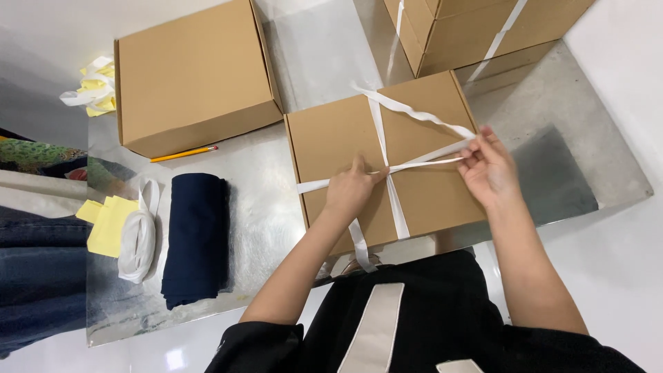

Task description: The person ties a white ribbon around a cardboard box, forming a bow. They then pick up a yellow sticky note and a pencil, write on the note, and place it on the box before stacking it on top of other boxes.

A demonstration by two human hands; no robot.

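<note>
One flat brown cardboard box (387,162) lies closed on the shiny metal counter (276,207), directly in front of the person, with a white ribbon (395,200) already wrapped around it both ways so that the bands cross near the middle of the lid. The left hand (351,190) presses down at that crossing, its fingers closed and pinning the ribbon against the cardboard. The right hand (489,169) sits at the box's right edge with its fingers pinched on a ribbon strand, which runs taut back to the crossing. A looser stretch loops over the far right corner, and a free tail hangs off the near edge toward the person.

Judging by this, the wrapping looks done and the cross is held, but no knot or bow shows yet, so the tying seems to be what is left.

Further out, a second closed box (193,76) rests to the left with a yellow pencil (184,153) beside it. Nearer lie a folded navy cloth (197,238), a white ribbon coil (138,242) and yellow paper sheets (109,222). A stack of ribbon-tied boxes (476,27) stands at the far side.
</note>
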